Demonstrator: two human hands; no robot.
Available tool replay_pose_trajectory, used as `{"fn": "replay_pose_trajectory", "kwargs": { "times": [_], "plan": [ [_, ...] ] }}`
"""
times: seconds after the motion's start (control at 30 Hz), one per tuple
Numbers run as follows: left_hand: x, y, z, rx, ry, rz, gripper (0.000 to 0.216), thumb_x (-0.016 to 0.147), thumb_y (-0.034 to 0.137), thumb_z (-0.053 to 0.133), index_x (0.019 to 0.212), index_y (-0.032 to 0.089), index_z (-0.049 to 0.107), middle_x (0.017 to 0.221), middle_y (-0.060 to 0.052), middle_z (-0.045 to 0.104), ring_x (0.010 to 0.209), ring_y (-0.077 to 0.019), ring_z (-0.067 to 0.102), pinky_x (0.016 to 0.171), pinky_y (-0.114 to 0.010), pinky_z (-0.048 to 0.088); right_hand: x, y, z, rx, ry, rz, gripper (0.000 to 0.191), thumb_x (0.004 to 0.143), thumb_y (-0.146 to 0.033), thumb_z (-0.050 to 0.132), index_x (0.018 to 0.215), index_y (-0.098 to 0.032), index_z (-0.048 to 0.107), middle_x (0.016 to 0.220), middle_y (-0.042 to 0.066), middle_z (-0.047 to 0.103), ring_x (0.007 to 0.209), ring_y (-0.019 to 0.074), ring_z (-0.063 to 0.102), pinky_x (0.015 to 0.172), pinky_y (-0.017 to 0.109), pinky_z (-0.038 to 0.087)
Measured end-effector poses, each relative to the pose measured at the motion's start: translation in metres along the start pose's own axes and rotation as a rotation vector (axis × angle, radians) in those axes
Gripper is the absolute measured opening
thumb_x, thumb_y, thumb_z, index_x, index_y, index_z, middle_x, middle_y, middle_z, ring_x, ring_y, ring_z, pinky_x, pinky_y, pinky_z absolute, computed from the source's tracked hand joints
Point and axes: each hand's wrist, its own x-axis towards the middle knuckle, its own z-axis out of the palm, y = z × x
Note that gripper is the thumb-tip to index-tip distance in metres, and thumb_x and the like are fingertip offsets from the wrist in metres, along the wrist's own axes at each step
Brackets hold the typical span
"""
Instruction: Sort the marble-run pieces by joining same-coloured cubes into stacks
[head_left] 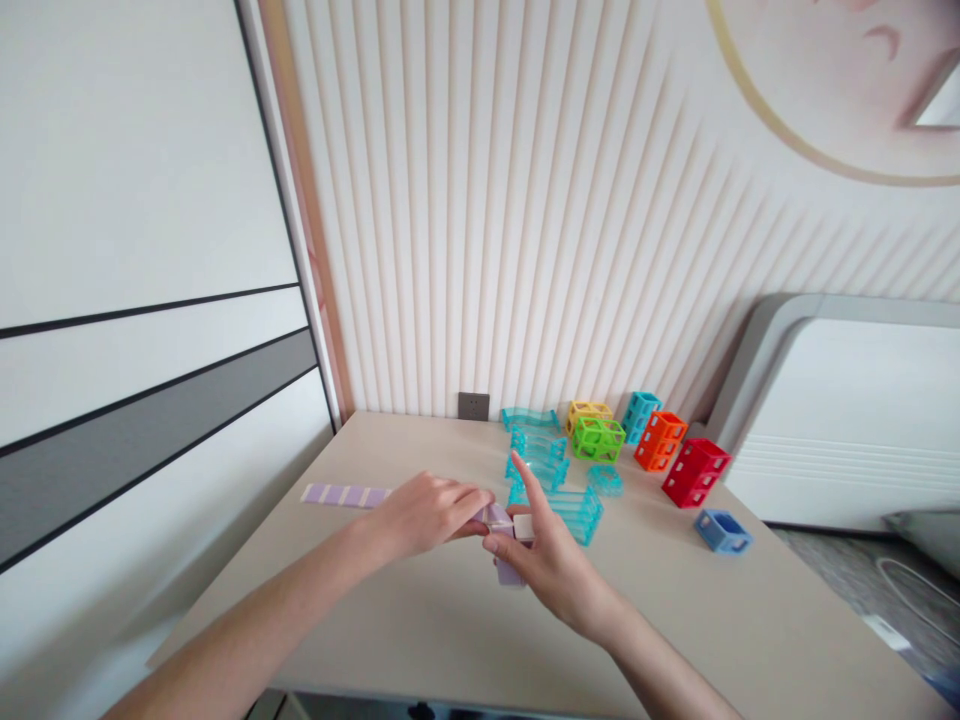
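Observation:
Over the middle of the table, my left hand and my right hand meet at a small lavender-and-white toy piece. My left fingers pinch its upper left part. On the other side my right thumb and lower fingers grip it, while the index finger points up. My fingers cover much of the piece, so its full shape is hidden. A flat strip with lavender and white bands lies to the left, partly behind my left hand. Just beyond my hands are clear teal track pieces.
At the right stand open-frame toy blocks: green, yellow, teal, orange, red and blue. A teal ring lies near them. A ribbed wall with a socket borders the table.

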Motion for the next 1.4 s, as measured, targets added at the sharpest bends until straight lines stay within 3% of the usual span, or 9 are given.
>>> {"fn": "replay_pose_trajectory", "kwargs": {
  "times": [0.23, 0.4, 0.57, 0.7, 0.8, 0.9, 1.1, 1.23, 1.4],
  "plan": [
    [-0.004, -0.001, 0.01, -0.135, -0.202, -0.025, 0.03, 0.1, 0.047, 0.045, 0.107, 0.024, 0.062, 0.09, -0.002, 0.075, 0.074, -0.0207, 0.072, 0.06, -0.025, 0.045, -0.003, -0.012, -0.019, -0.983, -0.115, -0.381, 0.094, 0.08, -0.03, 0.077, 0.157, -0.027, 0.022, 0.082, 0.003, 0.074, 0.07, 0.0228, 0.067, 0.063, 0.028, 0.045],
    [0.0, -0.006, -0.004, -0.435, -0.279, -0.077, 0.033, 0.1, 0.046, 0.042, 0.101, 0.025, 0.066, 0.084, -0.002, 0.073, 0.072, -0.0196, 0.068, 0.062, -0.025, 0.045, -0.003, -0.024, -0.012, -1.312, -0.102, -0.721, 0.058, 0.094, -0.012, 0.058, 0.148, -0.019, 0.039, 0.07, 0.001, 0.068, 0.061, 0.0197, 0.062, 0.064, 0.031, 0.041],
    [-0.007, -0.011, -0.012, -0.758, -0.368, -0.036, 0.04, 0.1, 0.051, 0.036, 0.107, 0.023, 0.065, 0.076, -0.001, 0.066, 0.064, -0.015, 0.059, 0.06, -0.023, 0.044, -0.005, -0.02, -0.019, -1.155, -0.116, -0.829, 0.042, 0.101, -0.02, 0.051, 0.143, -0.022, 0.045, 0.082, 0.003, 0.07, 0.076, 0.0185, 0.065, 0.074, 0.032, 0.044],
    [-0.014, -0.012, -0.009, -0.798, -0.346, -0.06, 0.044, 0.101, 0.053, 0.033, 0.111, 0.02, 0.061, 0.071, -0.001, 0.061, 0.06, -0.0147, 0.056, 0.056, -0.022, 0.041, -0.005, -0.007, -0.028, -0.732, -0.041, -0.533, 0.047, 0.091, -0.036, 0.067, 0.134, -0.025, 0.052, 0.102, 0.006, 0.072, 0.093, 0.0213, 0.066, 0.082, 0.033, 0.048],
    [-0.014, -0.011, -0.009, -0.616, -0.291, -0.089, 0.043, 0.1, 0.054, 0.036, 0.112, 0.021, 0.061, 0.073, -0.001, 0.064, 0.062, -0.0163, 0.059, 0.056, -0.023, 0.038, -0.006, -0.002, -0.03, -0.526, -0.03, -0.283, 0.022, 0.087, -0.037, 0.073, 0.105, -0.025, 0.068, 0.089, 0.002, 0.071, 0.08, 0.0184, 0.066, 0.07, 0.026, 0.048],
    [-0.012, -0.008, -0.011, -0.444, -0.227, -0.099, 0.041, 0.099, 0.055, 0.038, 0.114, 0.024, 0.061, 0.074, -0.001, 0.067, 0.064, -0.0183, 0.063, 0.058, -0.024, 0.037, -0.007, -0.003, -0.029, -0.473, 0.012, -0.179, 0.016, 0.083, -0.037, 0.076, 0.088, -0.023, 0.07, 0.077, 0.0, 0.069, 0.069, 0.0168, 0.061, 0.062, 0.025, 0.043],
    [-0.006, 0.003, -0.019, -0.349, -0.208, -0.104, 0.037, 0.102, 0.046, 0.034, 0.115, 0.024, 0.061, 0.088, -0.003, 0.074, 0.077, -0.0208, 0.07, 0.063, -0.026, 0.04, -0.008, -0.005, -0.026, -0.414, 0.053, -0.17, 0.016, 0.083, -0.037, 0.076, 0.087, -0.022, 0.069, 0.075, -0.001, 0.066, 0.069, 0.0165, 0.058, 0.062, 0.025, 0.041],
    [-0.001, 0.009, -0.019, -0.361, -0.232, -0.083, 0.041, 0.103, 0.049, 0.031, 0.103, 0.024, 0.064, 0.082, -0.002, 0.073, 0.073, -0.0199, 0.07, 0.061, -0.026, 0.039, -0.009, -0.001, -0.022, -0.415, 0.034, -0.228, 0.011, 0.087, -0.032, 0.072, 0.091, -0.022, 0.067, 0.081, 0.0, 0.066, 0.073, 0.0158, 0.059, 0.066, 0.024, 0.043],
    [0.003, 0.011, -0.011, -0.252, -0.265, -0.103, 0.038, 0.1, 0.054, 0.039, 0.104, 0.024, 0.062, 0.088, -0.002, 0.075, 0.08, -0.0217, 0.072, 0.061, -0.026, 0.04, -0.01, 0.003, -0.018, -0.588, 0.028, -0.314, 0.01, 0.089, -0.025, 0.071, 0.095, -0.022, 0.063, 0.086, 0.0, 0.065, 0.076, 0.0154, 0.06, 0.066, 0.023, 0.045]
  ]
}}
